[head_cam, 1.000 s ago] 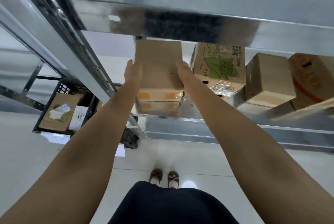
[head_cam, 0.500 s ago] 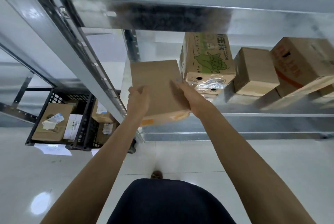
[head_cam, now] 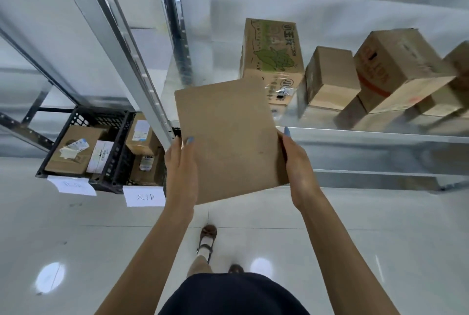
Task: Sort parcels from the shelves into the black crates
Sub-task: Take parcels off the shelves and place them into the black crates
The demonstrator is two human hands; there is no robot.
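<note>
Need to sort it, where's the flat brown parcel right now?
Centre of the head view, flat brown parcel held between left hand and right hand, before the shelf.

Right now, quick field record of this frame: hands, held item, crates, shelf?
left hand: grips the left edge of the flat parcel
right hand: grips its right edge
flat parcel: plain brown cardboard, no label on the visible face, off the shelf, in front of the person
black crates: two on the floor to the left, both already holding parcels, a paper label on each front
shelf: metal, several cardboard boxes left on it, one with a green print
</note>
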